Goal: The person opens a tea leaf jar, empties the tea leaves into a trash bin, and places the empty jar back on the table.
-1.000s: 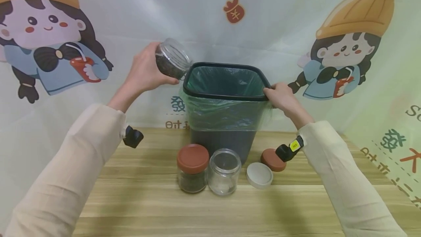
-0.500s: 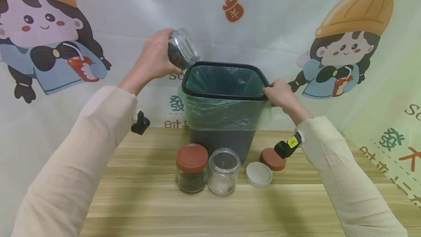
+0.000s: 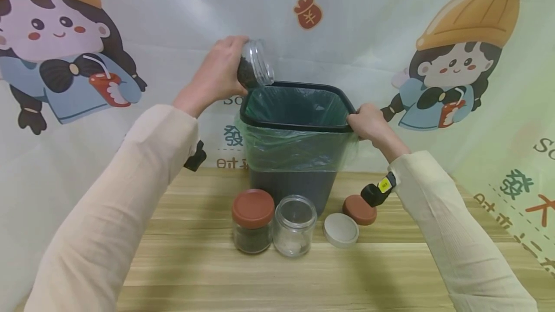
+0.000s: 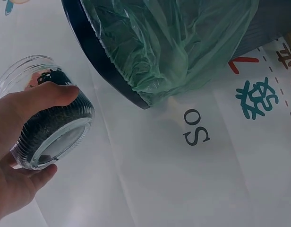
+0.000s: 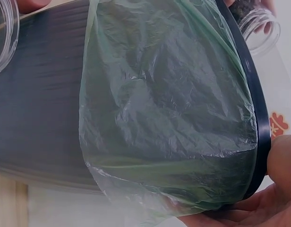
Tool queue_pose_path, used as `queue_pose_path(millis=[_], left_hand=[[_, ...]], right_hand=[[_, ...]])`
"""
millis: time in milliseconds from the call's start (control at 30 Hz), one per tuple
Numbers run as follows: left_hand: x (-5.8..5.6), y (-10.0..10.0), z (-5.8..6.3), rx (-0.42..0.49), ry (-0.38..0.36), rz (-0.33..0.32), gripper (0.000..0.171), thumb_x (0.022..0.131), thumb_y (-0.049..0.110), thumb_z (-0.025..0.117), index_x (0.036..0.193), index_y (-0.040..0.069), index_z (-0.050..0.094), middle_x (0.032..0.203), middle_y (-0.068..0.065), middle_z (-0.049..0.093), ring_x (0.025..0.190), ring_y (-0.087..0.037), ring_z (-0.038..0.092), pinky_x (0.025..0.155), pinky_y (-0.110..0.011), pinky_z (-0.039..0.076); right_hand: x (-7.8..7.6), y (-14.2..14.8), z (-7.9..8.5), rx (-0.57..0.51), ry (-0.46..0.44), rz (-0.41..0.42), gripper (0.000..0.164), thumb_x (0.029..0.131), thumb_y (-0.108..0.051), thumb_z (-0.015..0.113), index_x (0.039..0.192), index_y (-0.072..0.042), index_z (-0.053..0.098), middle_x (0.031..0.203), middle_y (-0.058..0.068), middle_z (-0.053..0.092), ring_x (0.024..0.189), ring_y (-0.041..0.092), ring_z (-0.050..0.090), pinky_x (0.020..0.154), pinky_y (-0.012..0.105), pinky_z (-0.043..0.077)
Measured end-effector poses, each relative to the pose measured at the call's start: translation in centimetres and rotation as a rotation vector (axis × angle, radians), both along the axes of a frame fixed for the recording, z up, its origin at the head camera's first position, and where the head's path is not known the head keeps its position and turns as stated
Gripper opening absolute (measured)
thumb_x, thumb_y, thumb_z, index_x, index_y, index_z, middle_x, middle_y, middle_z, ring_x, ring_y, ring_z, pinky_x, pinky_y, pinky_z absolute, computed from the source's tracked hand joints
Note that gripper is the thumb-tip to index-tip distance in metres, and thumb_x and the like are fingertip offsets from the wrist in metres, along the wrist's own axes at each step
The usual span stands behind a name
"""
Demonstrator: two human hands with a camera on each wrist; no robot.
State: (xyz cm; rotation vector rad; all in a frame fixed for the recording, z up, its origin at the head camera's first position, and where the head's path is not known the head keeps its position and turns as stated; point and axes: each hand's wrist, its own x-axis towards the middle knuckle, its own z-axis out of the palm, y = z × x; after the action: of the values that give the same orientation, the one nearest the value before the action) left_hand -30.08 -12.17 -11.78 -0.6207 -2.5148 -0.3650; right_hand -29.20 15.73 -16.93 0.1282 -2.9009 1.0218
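Note:
My left hand [image 3: 218,72] grips a clear glass jar [image 3: 256,64] partly filled with dark loose bits. The jar is tipped sideways, its mouth over the left rim of a trash can. In the left wrist view the thumb and fingers wrap around the ribbed jar [image 4: 60,123], dark contents lying along its lower side. The trash can [image 3: 290,187] is dark, with a black rim and a green plastic liner [image 3: 299,148] folded over the edge. At its right rim corner, my right hand [image 3: 368,122] pinches the edge, thumb outside in the right wrist view.
In front of the can stand a jar with a red lid [image 3: 253,220] and dark contents, and an open clear jar [image 3: 295,227]. To their right lie a white lid [image 3: 341,230] and a red lid [image 3: 360,209] on the wooden table [image 3: 277,283]. A printed cloth [image 3: 360,23] hangs behind.
My left hand has moved right and up with the jar, bringing its mouth over the can's rim and tilting it further. The right hand stays on the rim.

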Motion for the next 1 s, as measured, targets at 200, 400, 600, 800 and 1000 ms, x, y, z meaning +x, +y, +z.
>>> queue_pose_path(millis=[200, 400, 600, 800, 1000], left_hand=[[-0.2, 0.5, 0.3, -0.048, 0.01, -0.002, 0.091, 0.064, 0.001, 0.077, 0.136, -0.004, 0.022, 0.138, -0.022, 0.029, 0.126, -0.035, 0.026, 0.104, -0.043, 0.028], [-0.3, 1.2, 0.7, -0.113, 0.037, -0.009, 0.09, 0.062, -0.002, 0.077, 0.135, -0.003, 0.025, 0.137, -0.021, 0.031, 0.126, -0.034, 0.027, 0.104, -0.042, 0.027], [-0.4, 1.8, 1.1, -0.17, 0.081, -0.015, 0.082, 0.063, -0.004, 0.075, 0.132, -0.002, 0.03, 0.133, -0.019, 0.036, 0.123, -0.034, 0.03, 0.102, -0.041, 0.03], [-0.5, 2.2, 1.2, -0.207, 0.095, -0.026, 0.08, 0.064, -0.007, 0.072, 0.132, -0.002, 0.03, 0.132, -0.02, 0.037, 0.122, -0.034, 0.031, 0.103, -0.041, 0.029], [-0.6, 2.5, 1.4, -0.26, 0.116, -0.026, 0.079, 0.064, -0.007, 0.072, 0.131, -0.002, 0.031, 0.132, -0.02, 0.037, 0.122, -0.034, 0.032, 0.104, -0.04, 0.027]], right_hand=[[0.0, 0.0, -0.1, -0.002, -0.004, -0.013, 0.018, 0.085, -0.009, 0.033, 0.068, -0.006, 0.038, 0.063, 0.003, 0.034, 0.054, 0.014, 0.041, 0.06, 0.027, 0.049], [-0.1, 0.1, -0.1, -0.009, 0.006, -0.014, 0.017, 0.085, -0.009, 0.033, 0.071, -0.005, 0.04, 0.067, 0.004, 0.036, 0.055, 0.014, 0.042, 0.062, 0.03, 0.051], [-0.1, 0.0, -0.2, -0.009, 0.006, -0.032, 0.016, 0.086, -0.01, 0.033, 0.073, -0.004, 0.041, 0.068, 0.005, 0.036, 0.056, 0.014, 0.042, 0.061, 0.029, 0.05], [-0.1, -0.1, -0.2, -0.015, -0.002, -0.031, 0.015, 0.086, -0.01, 0.033, 0.074, -0.004, 0.041, 0.068, 0.005, 0.036, 0.056, 0.014, 0.042, 0.066, 0.033, 0.051], [0.0, -0.2, -0.1, -0.005, -0.016, -0.035, 0.016, 0.087, -0.01, 0.033, 0.077, -0.002, 0.042, 0.068, 0.006, 0.037, 0.058, 0.015, 0.043, 0.071, 0.036, 0.051]])
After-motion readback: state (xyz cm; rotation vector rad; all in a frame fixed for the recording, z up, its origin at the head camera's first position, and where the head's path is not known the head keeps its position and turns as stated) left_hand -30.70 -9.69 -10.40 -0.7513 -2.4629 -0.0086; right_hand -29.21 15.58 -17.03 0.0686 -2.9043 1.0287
